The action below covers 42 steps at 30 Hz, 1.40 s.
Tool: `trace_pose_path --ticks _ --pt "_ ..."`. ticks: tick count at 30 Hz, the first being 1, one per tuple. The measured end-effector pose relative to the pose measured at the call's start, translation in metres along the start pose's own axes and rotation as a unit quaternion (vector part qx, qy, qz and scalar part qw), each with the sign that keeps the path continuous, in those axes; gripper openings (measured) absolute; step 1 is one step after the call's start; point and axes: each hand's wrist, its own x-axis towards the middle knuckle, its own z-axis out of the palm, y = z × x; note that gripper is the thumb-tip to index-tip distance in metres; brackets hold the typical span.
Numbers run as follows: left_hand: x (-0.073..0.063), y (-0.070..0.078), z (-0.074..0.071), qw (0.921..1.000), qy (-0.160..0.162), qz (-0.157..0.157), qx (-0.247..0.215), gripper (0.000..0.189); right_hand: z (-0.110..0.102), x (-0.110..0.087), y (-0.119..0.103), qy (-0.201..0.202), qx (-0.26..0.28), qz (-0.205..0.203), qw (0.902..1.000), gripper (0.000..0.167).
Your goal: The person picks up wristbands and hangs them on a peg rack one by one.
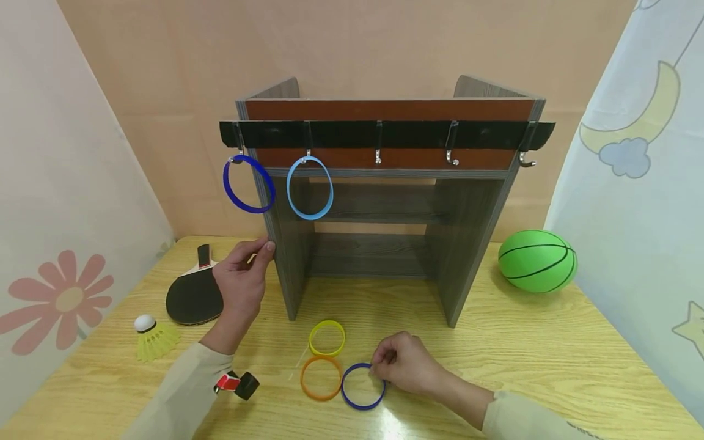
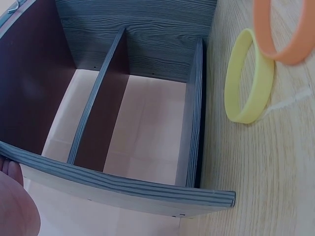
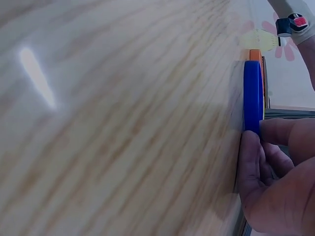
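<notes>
My right hand pinches the right side of a dark blue wristband lying on the table. In the right wrist view, thumb and fingertips meet on the near end of that band. My left hand grips the front edge of the left side panel of a grey wooden shelf, just under the hanging bands. Another dark blue wristband hangs from the leftmost hook, and a light blue wristband from the second. A yellow wristband and an orange wristband lie left of my right hand.
A black strip with several metal hooks runs across the shelf top; the middle hook and two hooks further right are bare. A table tennis paddle and shuttlecock lie at left. A green ball sits at right.
</notes>
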Motion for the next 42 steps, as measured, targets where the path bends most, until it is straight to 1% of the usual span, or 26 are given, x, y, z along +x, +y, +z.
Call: trace_pose_path --ticks 3,8,10,13,17,21,24,30,33,36,39,42 --pt "0.001 -0.001 0.000 1.0000 -0.001 0.002 0.002 0.017 -0.001 -0.001 -0.001 0.004 0.001 0.002 1.0000 0.010" --pt "0.001 -0.001 0.001 1.0000 0.000 0.001 0.009 0.015 -0.005 -0.003 -0.004 0.008 0.012 0.021 0.9997 0.006" --pt "0.001 0.000 0.001 0.9999 0.001 0.001 0.011 0.015 -0.007 -0.006 -0.003 0.007 0.027 0.030 0.9991 0.004" --pt "0.002 0.000 0.002 1.0000 0.001 0.000 0.008 0.016 -0.013 -0.010 -0.002 -0.009 0.084 0.061 0.9946 0.005" --pt "0.002 0.001 0.003 0.9999 0.001 -0.005 0.011 0.016 -0.024 -0.014 -0.001 -0.028 0.151 0.096 0.9835 0.009" --pt "0.002 0.002 0.004 0.9999 0.004 -0.009 0.010 0.016 -0.035 -0.016 -0.002 -0.029 0.168 0.096 0.9807 0.005" --pt "0.002 0.001 0.004 1.0000 0.002 -0.007 0.005 0.016 -0.044 -0.017 -0.002 -0.027 0.194 0.099 0.9757 0.007" --pt "0.002 0.000 0.005 1.0000 -0.004 -0.002 -0.002 0.017 -0.056 -0.017 -0.004 -0.003 0.254 0.088 0.9633 0.009" --pt "0.002 0.001 0.005 1.0000 -0.003 -0.002 0.005 0.016 -0.059 -0.014 -0.007 0.019 0.280 0.081 0.9565 0.009" --pt "0.002 0.003 0.006 0.9999 0.000 -0.009 0.007 0.016 -0.060 -0.010 -0.010 0.043 0.308 0.066 0.9481 0.009" --pt "0.001 0.004 0.004 0.9998 0.007 -0.017 0.008 0.016 -0.062 -0.006 -0.014 0.066 0.340 0.045 0.9370 0.010" --pt "-0.001 0.003 0.003 0.9997 0.010 -0.019 0.012 0.017 -0.064 -0.002 -0.022 0.086 0.375 0.021 0.9227 0.012"
